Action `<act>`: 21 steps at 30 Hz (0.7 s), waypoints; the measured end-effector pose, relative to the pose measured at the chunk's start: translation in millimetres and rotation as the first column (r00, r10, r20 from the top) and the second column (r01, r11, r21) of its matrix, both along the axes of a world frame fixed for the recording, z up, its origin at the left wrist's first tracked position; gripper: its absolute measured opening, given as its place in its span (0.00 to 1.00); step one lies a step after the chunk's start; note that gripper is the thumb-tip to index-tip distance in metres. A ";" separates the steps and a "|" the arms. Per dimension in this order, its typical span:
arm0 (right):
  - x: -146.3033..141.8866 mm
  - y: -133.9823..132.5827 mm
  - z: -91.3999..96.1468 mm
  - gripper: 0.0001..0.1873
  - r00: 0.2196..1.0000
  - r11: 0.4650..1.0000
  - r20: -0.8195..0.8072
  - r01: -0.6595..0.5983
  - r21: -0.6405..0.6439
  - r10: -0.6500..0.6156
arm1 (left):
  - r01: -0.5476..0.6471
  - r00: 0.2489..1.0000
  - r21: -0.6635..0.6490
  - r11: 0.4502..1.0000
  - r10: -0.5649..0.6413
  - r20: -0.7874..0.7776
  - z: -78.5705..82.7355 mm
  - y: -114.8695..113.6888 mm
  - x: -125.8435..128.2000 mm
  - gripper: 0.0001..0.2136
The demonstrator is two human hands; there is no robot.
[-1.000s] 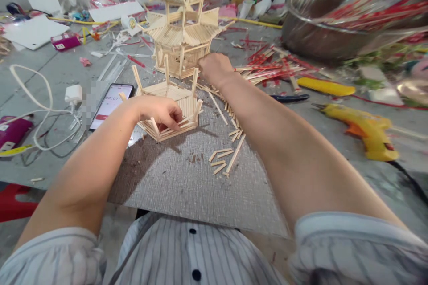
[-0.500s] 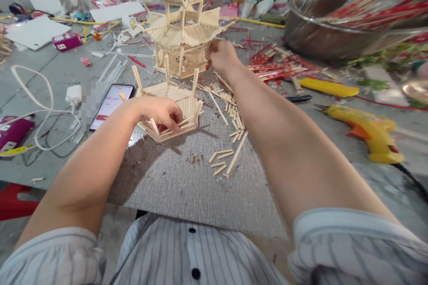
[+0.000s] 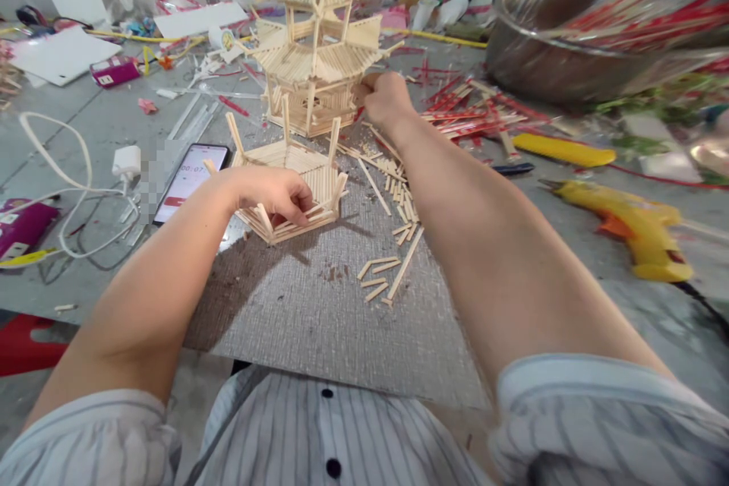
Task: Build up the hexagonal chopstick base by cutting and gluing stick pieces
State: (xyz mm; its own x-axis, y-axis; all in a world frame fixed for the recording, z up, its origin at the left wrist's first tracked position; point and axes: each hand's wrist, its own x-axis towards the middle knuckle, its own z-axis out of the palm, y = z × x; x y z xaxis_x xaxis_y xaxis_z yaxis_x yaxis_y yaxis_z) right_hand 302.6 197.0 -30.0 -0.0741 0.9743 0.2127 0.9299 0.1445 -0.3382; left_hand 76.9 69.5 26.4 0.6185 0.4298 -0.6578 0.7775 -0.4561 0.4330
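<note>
"Here, at a littered worktable, we find a frame [image 3: 322,184] of pale sticks on a textured board [image 3: 319,326], squarely before the wearer. What is the left hand [image 3: 280,196] doing there?"

"It reaches over the near rim, fingers bent and close together, tips down against the rails. We cannot tell whether they pinch a stick or merely press. Our reading: the frame is light, so a hand inside it would keep it from sliding."

"And the right hand [image 3: 388,100]?"

"Stretched out to the lower right side of the pagoda [image 3: 319,61], which stands upright just behind the frame. Its fingers are curled nearly closed, with the tips partly lost to us; we cannot say if they hold anything."

"Why stand the pagoda so near?"

"Perhaps as a pattern; we note both are six-sided stick work, and the frame's corner posts rise much like the pagoda's."

"We also see cut sticks [image 3: 399,190] spread between the frame and the right forearm."

"A handy spot for the right hand, we suppose. The glue gun [image 3: 623,224] lies beyond that arm, nozzle pointing inward, likely for easy reach. The phone [image 3: 185,176], face up at the frame's left, seems angled for reading."
</note>
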 end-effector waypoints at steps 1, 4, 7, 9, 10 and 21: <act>-1.3 -3.1 0.8 0.21 1.000 1.000 0.001 0.026 -0.005 -0.026 | 0.000 1.000 0.007 1.000 0.000 0.001 0.3 -0.2 0.0 0.16; -7.0 -14.6 2.5 0.19 0.994 0.994 0.010 0.109 0.017 -0.109 | -0.010 1.000 0.015 1.000 0.010 -0.001 1.1 -0.5 0.2 0.16; -12.9 -24.5 1.5 0.20 0.986 0.984 0.026 0.161 0.070 -0.163 | -0.018 1.000 -0.002 1.000 0.018 0.002 1.5 -0.8 0.3 0.14; -15.9 -28.2 0.4 0.20 0.981 0.978 0.023 0.188 0.088 -0.191 | -0.023 1.000 -0.015 1.000 0.023 0.010 1.5 -0.9 0.1 0.14; -17.0 -29.2 0.1 0.20 0.979 0.975 0.020 0.203 0.089 -0.205 | -0.027 1.000 -0.020 0.999 0.027 0.015 1.5 -0.9 0.0 0.14; -21.3 -33.0 3.1 0.21 0.974 0.974 0.033 0.223 0.042 -0.224 | -0.020 1.000 -0.008 1.000 0.021 0.008 1.0 -1.3 0.8 0.14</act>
